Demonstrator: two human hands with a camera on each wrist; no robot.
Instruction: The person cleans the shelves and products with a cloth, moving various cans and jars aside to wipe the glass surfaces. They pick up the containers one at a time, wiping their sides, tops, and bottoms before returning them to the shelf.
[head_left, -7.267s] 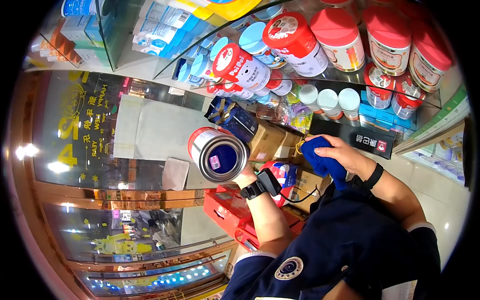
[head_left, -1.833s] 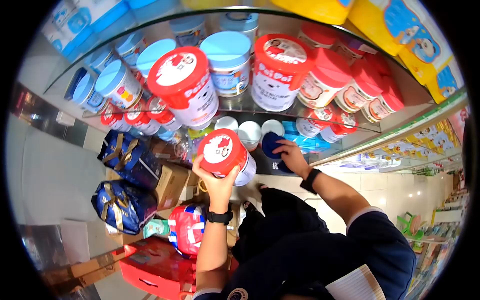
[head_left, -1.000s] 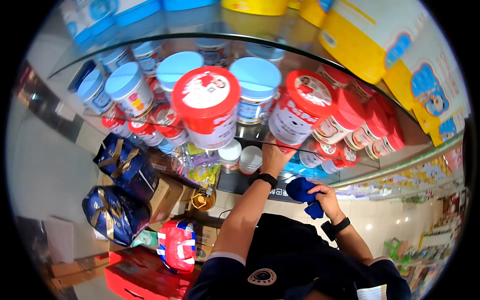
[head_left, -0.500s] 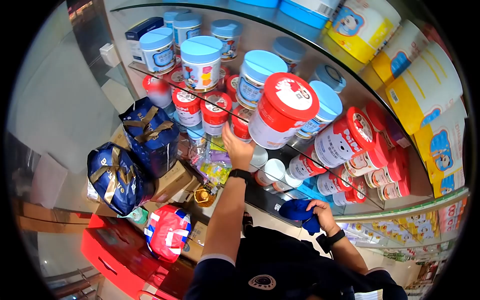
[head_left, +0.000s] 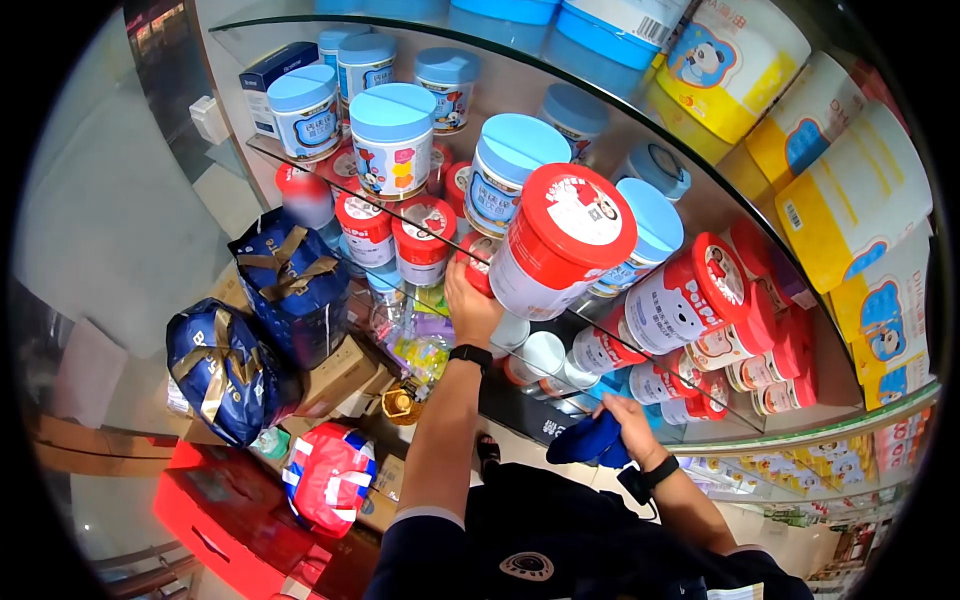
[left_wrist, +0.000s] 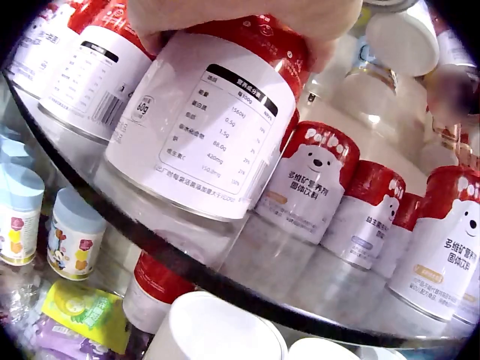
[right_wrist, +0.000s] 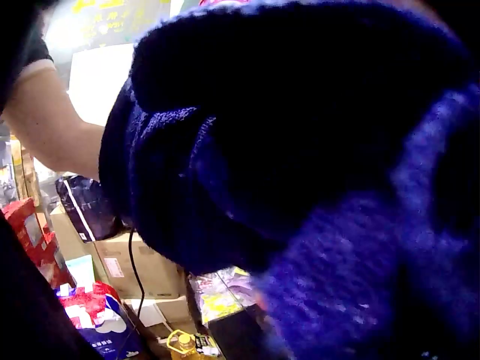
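My left hand (head_left: pixel 472 305) reaches to the lower glass shelf and grips a small red-lidded can (head_left: pixel 480 258). From the left wrist, its fingers (left_wrist: pixel 319 56) come down over the red top of this can (left_wrist: pixel 210 112), whose white side carries a nutrition table. The can's base is close to the shelf's front edge. Matching red-and-white cans with a bear print (left_wrist: pixel 311 180) stand beside it. A bunched dark blue cloth (head_left: pixel 588 442) is held in my right hand (head_left: pixel 630 430), lower and to the right, in front of the shelves. That cloth (right_wrist: pixel 330 285) fills most of the right wrist view and hides the fingers.
A large red-lidded can (head_left: pixel 565 240) stands on the upper glass shelf (head_left: pixel 390 212), right above the left hand. Blue-lidded cans (head_left: pixel 392 140) share that shelf. Gift bags (head_left: pixel 225 370), a red box (head_left: pixel 225 520) and a golden-topped bottle (head_left: pixel 402 402) crowd the lower left.
The left hand, which held a red-lidded can in front of the shelves 1.8 s ago, has moved leftward along the lower shelf to a small can. The blue cloth stays in the right hand.
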